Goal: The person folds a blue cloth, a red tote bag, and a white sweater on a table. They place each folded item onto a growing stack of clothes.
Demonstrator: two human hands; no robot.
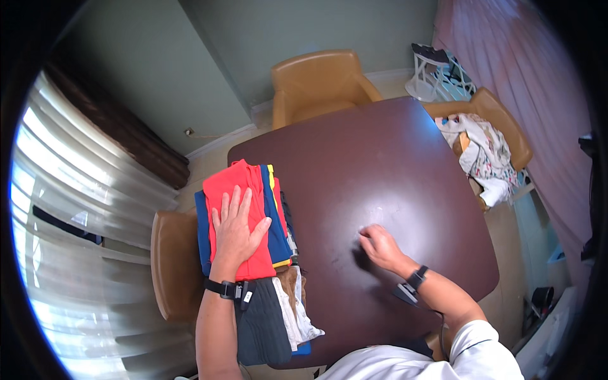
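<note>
My left hand (pixel 236 232) lies flat, fingers apart, on a folded red garment (pixel 232 178) at the top of a clothes stack on the table's left side. Beneath the red piece show a folded navy garment with yellow trim (pixel 278 237) and other layers. Nearer to me is a second pile, with a dark grey folded garment (pixel 261 323) and a white one (pixel 289 313) beside brown cloth. My right hand (pixel 380 244) is over the middle of the dark brown table (pixel 332 166), its fingers curled in; whether they touch the surface or hold anything is unclear.
Tan armchairs stand at the far side (pixel 318 78), the left (pixel 173 266) and the right of the table. Rumpled clothes (pixel 484 147) are heaped on the right chair (pixel 510 128). A white stand (pixel 420 76) is by the pink curtain (pixel 503 57). Sheer curtains (pixel 80 166) hang at left.
</note>
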